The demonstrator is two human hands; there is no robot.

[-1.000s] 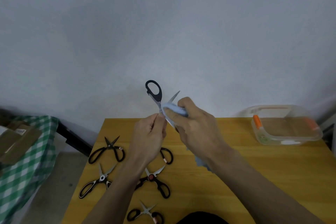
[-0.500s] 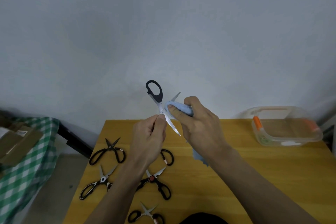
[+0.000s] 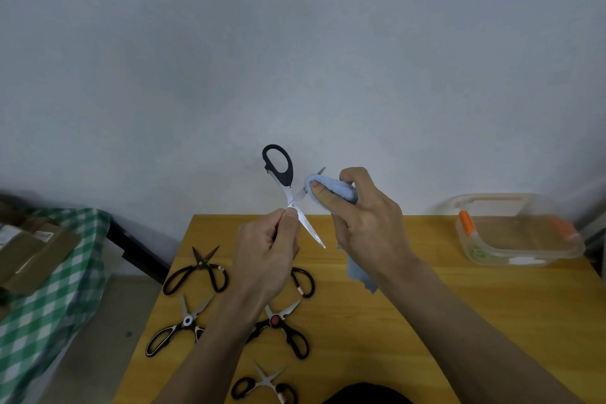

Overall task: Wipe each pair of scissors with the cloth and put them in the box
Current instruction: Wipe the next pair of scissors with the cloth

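My left hand (image 3: 267,254) grips one handle of black-handled scissors (image 3: 284,179), held spread above the wooden table (image 3: 459,311); one black loop points up and one blade points down-right. With my right hand (image 3: 364,216) I pinch a light blue cloth (image 3: 333,187) around the other blade, whose tip sticks out above the cloth. The cloth's loose end hangs below my right wrist. A clear plastic box (image 3: 518,229) with orange clips stands at the table's far right.
Several other scissors lie on the table's left part: a black pair (image 3: 196,270), a black-and-white pair (image 3: 178,328), a red-pivot pair (image 3: 283,328), a small pair (image 3: 264,385). A green checked cloth (image 3: 49,311) with cardboard boxes is at left.
My right hand with the cloth has slid up and to the right along the upper blade, away from the pivot. The lower blade is now bare. My left hand has stayed in place.
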